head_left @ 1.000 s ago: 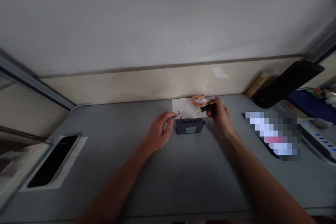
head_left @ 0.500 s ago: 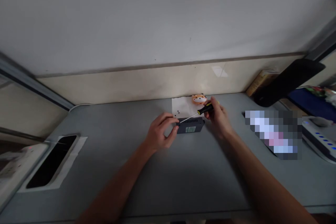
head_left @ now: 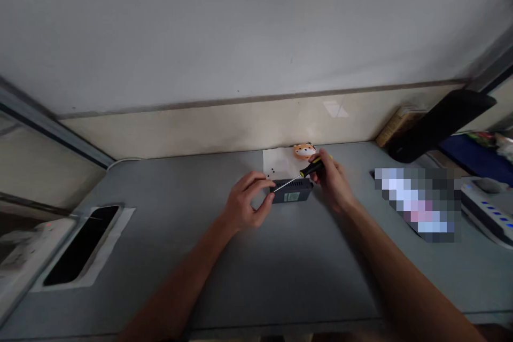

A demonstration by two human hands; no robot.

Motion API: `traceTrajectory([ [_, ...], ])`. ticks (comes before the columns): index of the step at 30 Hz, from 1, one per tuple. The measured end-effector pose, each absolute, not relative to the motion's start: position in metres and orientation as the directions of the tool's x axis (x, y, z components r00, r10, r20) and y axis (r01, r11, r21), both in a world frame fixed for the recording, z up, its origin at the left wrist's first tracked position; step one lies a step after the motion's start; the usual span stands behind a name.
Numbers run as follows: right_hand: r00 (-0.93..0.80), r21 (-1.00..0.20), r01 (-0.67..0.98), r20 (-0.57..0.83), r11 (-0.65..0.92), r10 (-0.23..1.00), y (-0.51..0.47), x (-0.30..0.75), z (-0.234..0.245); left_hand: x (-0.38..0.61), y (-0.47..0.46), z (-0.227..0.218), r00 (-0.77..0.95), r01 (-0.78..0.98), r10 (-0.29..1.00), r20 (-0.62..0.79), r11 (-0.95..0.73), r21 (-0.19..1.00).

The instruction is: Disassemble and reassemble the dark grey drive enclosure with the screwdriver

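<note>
- Left hand point(head_left: 244, 204) curled around the left end of a small dark box point(head_left: 292, 191), thumb and fingers touching it.
- Right hand point(head_left: 332, 181) closed on a black-and-yellow screwdriver point(head_left: 304, 172), tip at the box's upper left corner.
- Box flat near the desk's point(head_left: 280, 272) back edge, middle.
- White paper point(head_left: 278, 163) with tiny screws and an orange toy point(head_left: 304, 150) just behind.

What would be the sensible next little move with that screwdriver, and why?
Probably seat the tip and turn. The right hand holds the screwdriver, its tip at the left end of the dark box, which the left hand steadies; small screws lie on paper.
</note>
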State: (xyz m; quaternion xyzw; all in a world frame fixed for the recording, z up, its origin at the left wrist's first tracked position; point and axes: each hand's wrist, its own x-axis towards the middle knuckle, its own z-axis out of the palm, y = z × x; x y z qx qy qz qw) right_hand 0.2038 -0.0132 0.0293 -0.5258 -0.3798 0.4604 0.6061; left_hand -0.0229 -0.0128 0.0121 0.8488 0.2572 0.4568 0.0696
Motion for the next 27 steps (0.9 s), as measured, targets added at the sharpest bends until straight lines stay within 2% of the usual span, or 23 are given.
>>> traceTrajectory([
  [13,0.349,-0.983,-0.183,-0.057,0.009,0.935,-0.013,0.205,0.031,-0.020,-0.013,0.011,0.449,0.374,0.456,0.769,-0.877,0.302],
  [22,0.419,-0.983,-0.171,-0.015,0.062,0.908,-0.010,0.209,0.026,-0.020,-0.009,0.010,0.502,0.402,0.308,0.808,-0.910,0.098],
  [27,0.397,-0.993,-0.016,0.104,0.121,0.912,-0.008,0.209,0.021,-0.021,-0.007,0.012,0.518,0.406,0.247,0.819,-0.914,0.018],
])
